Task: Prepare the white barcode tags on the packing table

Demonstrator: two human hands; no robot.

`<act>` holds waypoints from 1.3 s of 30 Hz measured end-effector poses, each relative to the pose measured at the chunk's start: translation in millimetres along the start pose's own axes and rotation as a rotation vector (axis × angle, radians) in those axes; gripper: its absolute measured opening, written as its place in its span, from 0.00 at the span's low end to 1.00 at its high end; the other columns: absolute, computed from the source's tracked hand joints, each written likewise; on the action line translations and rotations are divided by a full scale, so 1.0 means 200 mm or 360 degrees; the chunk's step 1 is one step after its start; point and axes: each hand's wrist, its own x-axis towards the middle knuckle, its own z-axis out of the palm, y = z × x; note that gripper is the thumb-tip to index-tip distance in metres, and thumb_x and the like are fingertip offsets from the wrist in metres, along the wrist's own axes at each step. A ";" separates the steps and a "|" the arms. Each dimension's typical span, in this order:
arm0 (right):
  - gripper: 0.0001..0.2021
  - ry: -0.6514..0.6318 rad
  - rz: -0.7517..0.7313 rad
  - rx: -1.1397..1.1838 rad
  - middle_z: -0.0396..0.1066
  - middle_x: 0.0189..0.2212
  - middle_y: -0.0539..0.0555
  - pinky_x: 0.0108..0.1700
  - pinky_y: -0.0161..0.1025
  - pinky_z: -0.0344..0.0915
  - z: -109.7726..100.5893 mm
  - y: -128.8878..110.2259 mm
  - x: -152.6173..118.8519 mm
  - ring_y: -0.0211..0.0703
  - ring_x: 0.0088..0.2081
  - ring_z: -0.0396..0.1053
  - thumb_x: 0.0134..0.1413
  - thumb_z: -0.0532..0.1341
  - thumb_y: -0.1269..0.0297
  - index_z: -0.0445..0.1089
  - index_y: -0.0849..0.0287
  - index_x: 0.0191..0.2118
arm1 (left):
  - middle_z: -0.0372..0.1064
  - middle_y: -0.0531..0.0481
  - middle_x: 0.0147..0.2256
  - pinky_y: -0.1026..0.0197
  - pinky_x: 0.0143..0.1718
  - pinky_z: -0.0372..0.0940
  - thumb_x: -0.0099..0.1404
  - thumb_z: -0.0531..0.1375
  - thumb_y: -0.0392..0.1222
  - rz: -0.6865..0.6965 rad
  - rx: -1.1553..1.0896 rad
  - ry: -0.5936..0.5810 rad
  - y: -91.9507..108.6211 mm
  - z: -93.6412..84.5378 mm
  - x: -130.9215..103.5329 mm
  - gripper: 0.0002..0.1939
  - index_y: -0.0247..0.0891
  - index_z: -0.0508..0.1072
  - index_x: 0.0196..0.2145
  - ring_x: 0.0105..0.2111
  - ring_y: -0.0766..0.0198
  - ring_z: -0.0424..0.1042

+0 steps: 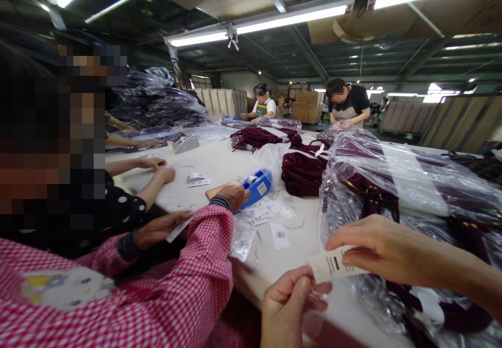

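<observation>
Printed label (pixel 332 265) sits in the lower right of the frame, held between two hands. The left hand (pixel 285 305) has its grip closed on the label's left end, thumb against fingers; something clear at those fingertips is hard to make out. The right hand (pixel 378 241) pinches the other end, covering part of the print, which is too small to read. The lower edge cuts off the left hand near the wrist; the right edge crops the right forearm. Beyond the right hand, a plastic bag (pixel 335 209), full of glare, half hides maroon garments (pixel 376 194). Left of the label, loose tags (pixel 279 234) lie on the table (pixel 296 254). Near the centre, a co-worker's hand (pixel 231 197) in a pink checked sleeve (pixel 209 251) covers the near end of a blue tape dispenser (pixel 258 187). At upper left, coarse pixel blocks conceal much of another person (pixel 50 144).
</observation>
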 end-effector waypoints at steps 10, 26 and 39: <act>0.12 -0.0015 -0.0028 -0.0058 0.76 0.34 0.49 0.37 0.33 0.61 0.00 0.02 0.01 0.38 0.35 0.72 0.58 0.56 0.74 0.73 0.55 0.43 | 0.76 0.50 0.21 0.67 0.25 0.66 0.47 0.72 0.47 0.0061 0.0030 -0.0130 -0.02 0.01 0.00 0.14 0.37 0.76 0.28 0.24 0.62 0.77; 0.14 -0.0112 0.0039 -0.0110 0.76 0.33 0.46 0.37 0.31 0.58 0.02 0.03 0.02 0.35 0.34 0.71 0.56 0.57 0.75 0.74 0.53 0.43 | 0.76 0.47 0.21 0.67 0.23 0.62 0.48 0.70 0.47 0.0126 0.0219 0.0020 -0.01 -0.01 0.03 0.13 0.35 0.81 0.27 0.19 0.67 0.69; 0.13 -0.0168 0.0038 -0.0174 0.75 0.32 0.46 0.34 0.32 0.55 0.02 0.05 0.05 0.35 0.32 0.70 0.57 0.57 0.74 0.75 0.51 0.41 | 0.75 0.49 0.21 0.67 0.27 0.61 0.50 0.68 0.47 0.0207 0.0344 0.0070 -0.04 0.00 0.04 0.11 0.35 0.80 0.26 0.22 0.66 0.68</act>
